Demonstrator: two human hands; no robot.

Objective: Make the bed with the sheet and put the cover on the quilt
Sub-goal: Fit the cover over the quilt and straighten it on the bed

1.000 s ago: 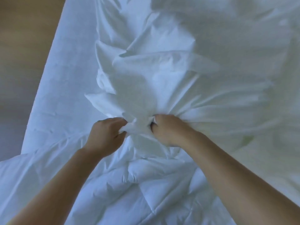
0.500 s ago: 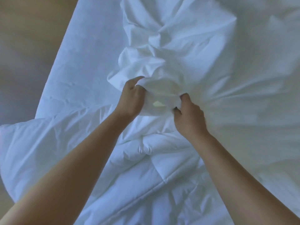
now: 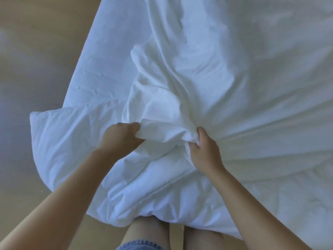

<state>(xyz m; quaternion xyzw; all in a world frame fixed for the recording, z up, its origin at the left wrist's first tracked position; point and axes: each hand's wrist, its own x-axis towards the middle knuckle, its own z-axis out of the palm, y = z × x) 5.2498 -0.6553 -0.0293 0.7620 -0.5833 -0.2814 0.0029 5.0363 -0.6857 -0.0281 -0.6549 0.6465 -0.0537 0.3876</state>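
1. The fingers (image 3: 133, 127) of the left hand (image 3: 122, 137) are curled close together round a thick fold of the cover (image 3: 180, 105), with the tips sunk in the cloth.
2. The right hand (image 3: 205, 152) pinches the same bunched edge - the thumb lies on top and the other fingers (image 3: 194, 146) hook under a wad of fabric.
3. Between the 2 hands the cover's gathered edge hangs as a soft, crumpled roll. Whether any of the quilt is inside it cannot be told.
4. The cover is thin, smooth white cloth. Long creases fan out from the right hand's grip across the bed, and loose ridges pile up beyond the left hand.
5. The quilt (image 3: 72, 139) lies under and nearer than the hands. It is puffy and white with stitched seams, 1 rounded corner sticks out to the left, and its near edge droops against the person's bare legs (image 3: 149, 230).
6. The sheet (image 3: 108, 69) lies flat on the bed's left side, finely wrinkled.
7. Denim shorts (image 3: 140, 245) show at the bottom edge, and a pale wooden floor (image 3: 36, 51) - blurred - lies to the left.
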